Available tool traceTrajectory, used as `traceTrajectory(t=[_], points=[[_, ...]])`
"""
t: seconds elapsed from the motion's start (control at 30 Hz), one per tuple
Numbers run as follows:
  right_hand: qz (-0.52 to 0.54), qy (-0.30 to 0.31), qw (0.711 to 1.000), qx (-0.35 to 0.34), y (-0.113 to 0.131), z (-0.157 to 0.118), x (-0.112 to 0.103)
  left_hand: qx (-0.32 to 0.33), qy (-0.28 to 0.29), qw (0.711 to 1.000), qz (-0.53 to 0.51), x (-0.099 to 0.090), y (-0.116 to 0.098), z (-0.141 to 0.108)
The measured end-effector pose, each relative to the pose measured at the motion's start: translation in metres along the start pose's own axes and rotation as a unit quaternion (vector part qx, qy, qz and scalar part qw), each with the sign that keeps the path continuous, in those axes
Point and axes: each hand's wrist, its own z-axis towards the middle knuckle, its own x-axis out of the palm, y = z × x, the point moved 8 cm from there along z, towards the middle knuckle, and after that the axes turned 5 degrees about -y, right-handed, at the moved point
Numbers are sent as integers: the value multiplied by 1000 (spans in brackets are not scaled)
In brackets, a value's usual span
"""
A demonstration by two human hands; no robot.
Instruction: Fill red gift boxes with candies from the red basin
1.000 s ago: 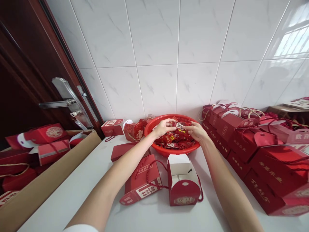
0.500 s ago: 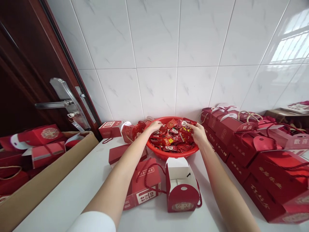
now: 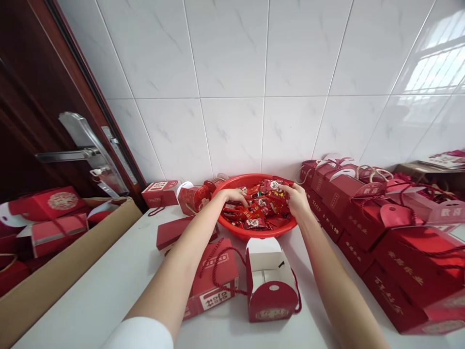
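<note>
A round red basin [image 3: 263, 233] full of red-wrapped candies [image 3: 254, 212] stands against the wall. My left hand [image 3: 234, 196] reaches over its left side, fingertips down among the wrappers; what they grip, if anything, is hidden. At the basin's right side, my right hand [image 3: 296, 198] pinches a red candy packet [image 3: 275, 185] with a white character on it. In front of the basin stands an open box [image 3: 271, 291], dark red outside and white inside, its flaps up and a rope handle at its right. Nothing but a small dark mark shows inside it.
Closed red boxes [image 3: 218, 271] lie left of the open one. Stacked red gift boxes [image 3: 392, 261] line the right side. A cardboard carton [image 3: 80, 247] with red boxes is at the left, by a dark door [image 3: 36, 97]. Smaller boxes [image 3: 162, 194] stand along the tiled wall.
My left hand has moved right and down into the candies. My right hand stays at the basin's right side with the packet. The view has shifted slightly.
</note>
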Motion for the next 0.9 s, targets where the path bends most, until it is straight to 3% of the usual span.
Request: traceTrajectory(t=[0.1,0.23,0.37,0.43,0.57,0.73,0.9], points=[[-3,1,1000,-10,1,1,-1,-6,70,996,-54,13,-10,-13],[-3,-1,1000,-15,2,1,-1,-24,212,954,-210,37,-23,-30],[16,-18,1000,0,3,-2,-2,3,249,942,-226,43,-28,-34],[25,-21,999,7,4,-5,-1,23,226,947,-228,40,-29,-30],[32,-24,999,1,6,-6,-1,79,102,963,-235,22,-33,-16],[22,-21,999,-11,5,-3,-2,87,-24,996,-16,5,-22,-8],[30,-7,999,-23,3,0,-3,27,-45,989,135,-2,0,-5]])
